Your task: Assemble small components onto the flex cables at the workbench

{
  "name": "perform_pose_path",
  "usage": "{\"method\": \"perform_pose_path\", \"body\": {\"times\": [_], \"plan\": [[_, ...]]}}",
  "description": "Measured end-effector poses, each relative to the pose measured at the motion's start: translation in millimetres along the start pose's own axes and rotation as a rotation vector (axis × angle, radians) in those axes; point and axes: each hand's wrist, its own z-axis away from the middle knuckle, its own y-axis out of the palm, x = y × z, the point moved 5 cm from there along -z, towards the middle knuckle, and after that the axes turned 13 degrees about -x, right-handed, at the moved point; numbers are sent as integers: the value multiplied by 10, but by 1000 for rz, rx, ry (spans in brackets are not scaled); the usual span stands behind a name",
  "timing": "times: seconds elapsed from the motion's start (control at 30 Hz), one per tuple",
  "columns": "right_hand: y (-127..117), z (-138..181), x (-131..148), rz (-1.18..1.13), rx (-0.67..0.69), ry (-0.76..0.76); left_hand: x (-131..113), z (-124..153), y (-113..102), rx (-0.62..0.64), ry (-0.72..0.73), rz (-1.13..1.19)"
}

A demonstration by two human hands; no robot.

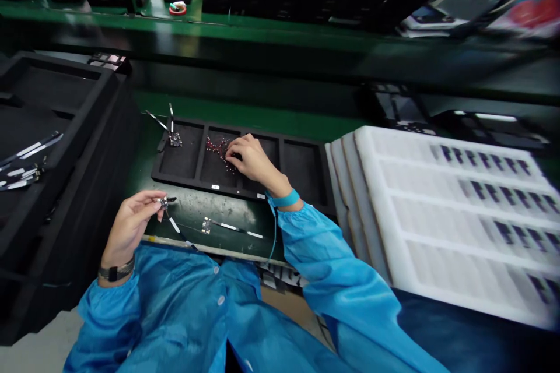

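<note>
My left hand [133, 218] pinches a small circuit board [164, 203] above the front of the bench, with a thin black-and-white ribbon cable [175, 225] hanging from it. Inside a compartment of the black foam tray [180, 179], my right hand [251, 160] has its fingers curled at a loose pile of tiny red and silver parts [215, 147]; what its fingertips hold is hidden. Another circuit board [206, 225] with a ribbon cable lies flat on the bench between me and the tray. In the tray's left compartment sits a board [175, 140] with cables sticking up.
Stacked black foam trays [87, 122] stand at the left, with cabled boards in the top one. White foam trays [394, 210] holding rows of dark parts are stacked at the right. A raised green shelf [271, 32] runs along the back, with people's hands beyond it.
</note>
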Motion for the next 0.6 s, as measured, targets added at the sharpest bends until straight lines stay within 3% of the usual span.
{"method": "perform_pose_path", "body": {"times": [0.17,0.33,0.6], "plan": [[-132,-5,-9,-140,-76,29,-30,4,-46,-37,7,-10],[-298,-184,-104,-197,-168,209,-36,-21,-51,-56,-8,-2],[256,-738,43,-122,74,491,-14,-33,-15,-29,7,3]]}}
